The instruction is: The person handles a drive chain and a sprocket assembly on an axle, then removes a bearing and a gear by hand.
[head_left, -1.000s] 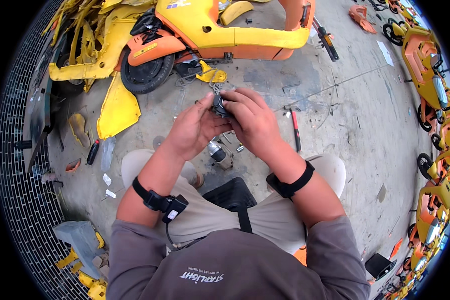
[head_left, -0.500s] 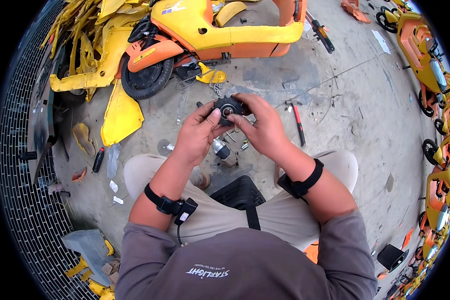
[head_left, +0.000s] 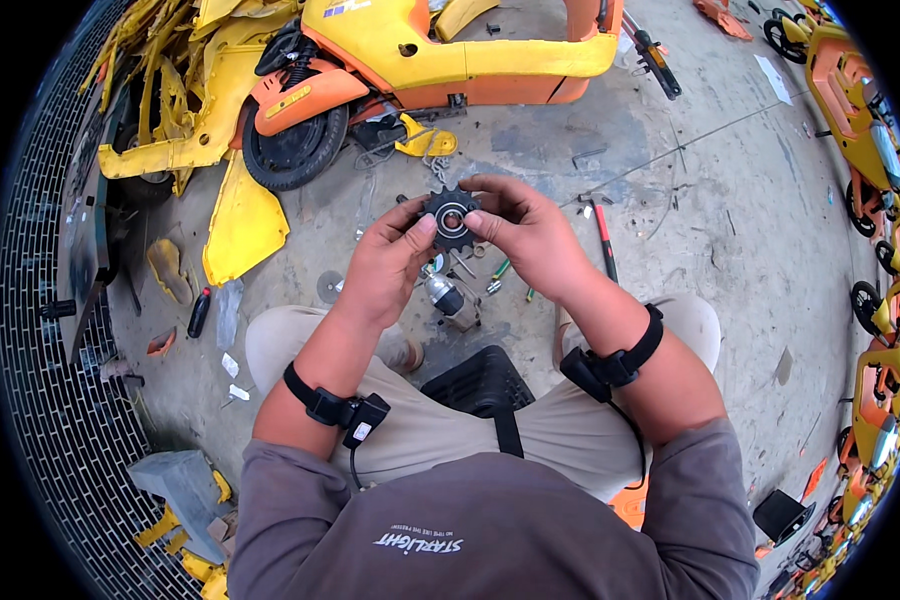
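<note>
While clamping a black toothed sprocket (head_left: 454, 238) between left hand (head_left: 396, 250) and right hand (head_left: 526, 236) at upper centre of the frame, hides some fingertips behind it, with a dark bottle (head_left: 199, 314) of indiscernible contents at left.

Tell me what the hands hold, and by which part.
The left hand and right hand hold a black toothed wheel between them, by opposite sides of its rim.

Workshop: orange-yellow scooter (head_left: 510, 65), heaped body panels (head_left: 245, 225), hammer (head_left: 605, 242).

Black toothed sprocket (head_left: 453, 238) — pale-ringed; held face-up
</note>
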The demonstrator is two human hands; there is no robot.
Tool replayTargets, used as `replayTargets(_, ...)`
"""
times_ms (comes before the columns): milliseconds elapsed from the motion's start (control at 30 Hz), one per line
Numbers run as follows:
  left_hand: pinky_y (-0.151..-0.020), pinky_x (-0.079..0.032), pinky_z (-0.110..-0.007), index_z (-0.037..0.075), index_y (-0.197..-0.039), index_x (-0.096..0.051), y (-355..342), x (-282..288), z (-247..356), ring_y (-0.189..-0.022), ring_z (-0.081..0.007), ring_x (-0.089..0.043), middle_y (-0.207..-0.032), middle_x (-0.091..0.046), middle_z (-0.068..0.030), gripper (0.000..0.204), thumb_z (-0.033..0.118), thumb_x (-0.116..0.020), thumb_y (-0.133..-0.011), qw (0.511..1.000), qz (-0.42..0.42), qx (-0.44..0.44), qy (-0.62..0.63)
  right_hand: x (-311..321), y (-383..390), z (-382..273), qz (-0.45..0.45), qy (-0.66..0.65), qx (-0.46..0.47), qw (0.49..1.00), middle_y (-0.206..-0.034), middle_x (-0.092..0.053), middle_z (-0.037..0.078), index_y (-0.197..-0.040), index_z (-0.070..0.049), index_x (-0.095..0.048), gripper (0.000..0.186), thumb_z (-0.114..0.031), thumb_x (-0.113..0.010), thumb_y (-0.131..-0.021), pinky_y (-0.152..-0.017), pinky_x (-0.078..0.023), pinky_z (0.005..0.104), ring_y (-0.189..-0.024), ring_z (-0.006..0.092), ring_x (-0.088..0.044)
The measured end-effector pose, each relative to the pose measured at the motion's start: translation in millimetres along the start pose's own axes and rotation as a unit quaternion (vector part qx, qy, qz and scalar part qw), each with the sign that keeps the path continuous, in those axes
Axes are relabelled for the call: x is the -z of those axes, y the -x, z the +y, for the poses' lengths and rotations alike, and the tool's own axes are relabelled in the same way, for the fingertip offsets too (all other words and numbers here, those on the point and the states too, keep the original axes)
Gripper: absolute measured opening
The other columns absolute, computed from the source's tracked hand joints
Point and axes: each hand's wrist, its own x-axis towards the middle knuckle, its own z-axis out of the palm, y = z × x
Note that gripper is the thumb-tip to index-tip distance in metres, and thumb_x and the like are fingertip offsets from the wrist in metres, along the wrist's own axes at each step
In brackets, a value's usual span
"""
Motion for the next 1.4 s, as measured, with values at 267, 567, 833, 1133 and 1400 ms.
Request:
replayTargets(267,-0.104,-0.046,-0.042,0.000,-0.137,-0.050,-0.9,0.6,-0.3,-0.117,-0.0236,-0.060,-0.130,-0.061,-0.0115,0.041,0.020,-0.057,-0.102,0.998,-0.034,0.015,0.056,3.9,-2.7,2.0,-0.033,-0.163,-0.056,0.984,-0.100,-0.066,0.003,-0.135,-0.002,-0.055,0.045,-0.016,-0.070,-0.095,-0.081,-0.049,0.0276,-0.091,0.0108,-0.060)
replayTargets(567,-0.105,-0.046,-0.041,0.002,-0.137,-0.049,0.7,4.4,-4.4,-0.120,-0.0227,-0.059,-0.130,-0.060,-0.0100,0.038,0.020,-0.052,-0.104,0.993,-0.030,0.037,0.110,-4.4,-1.3,9.3,0.021,-0.018,0.023,0.999,-0.114,-0.065,0.006,-0.132,-0.005,-0.057,0.045,-0.017,-0.072,-0.092,-0.083,-0.052,0.0321,-0.098,0.0147,-0.063)
replayTargets(833,-0.097,-0.049,-0.035,0.000,-0.136,-0.051,0.9,-2.7,-12.1,-0.111,-0.0186,-0.061,-0.123,-0.063,-0.0098,0.039,0.018,-0.058,-0.102,0.996,0.087,0.003,0.004,-10.6,7.1,8.6,0.072,0.482,0.314,0.815,-0.118,-0.061,0.014,-0.097,-0.007,-0.066,0.025,-0.012,-0.076,-0.075,-0.087,-0.053,0.0424,-0.111,0.0348,-0.058)
replayTargets(1133,-0.094,-0.051,-0.034,-0.006,-0.134,-0.051,1.7,-6.4,-17.7,-0.109,-0.0194,-0.063,-0.125,-0.063,-0.0125,0.043,0.019,-0.062,-0.101,0.982,0.149,0.006,-0.119,-15.8,6.1,24.3,0.074,0.470,0.326,0.817,-0.131,-0.058,0.016,-0.091,-0.002,-0.065,0.021,-0.010,-0.075,-0.074,-0.096,-0.049,0.0447,-0.120,0.0371,-0.054)
replayTargets(1400,-0.087,-0.053,-0.030,-0.003,-0.122,-0.058,-5.2,-13.1,-21.6,-0.097,-0.0161,-0.066,-0.108,-0.068,-0.0090,0.030,0.016,-0.065,-0.099,0.989,0.143,0.024,-0.032,-17.1,8.6,24.8,0.086,0.508,0.325,0.793,-0.136,-0.053,0.021,-0.093,0.002,-0.058,0.021,-0.005,-0.069,-0.077,-0.099,-0.047,0.0462,-0.124,0.0404,-0.051)
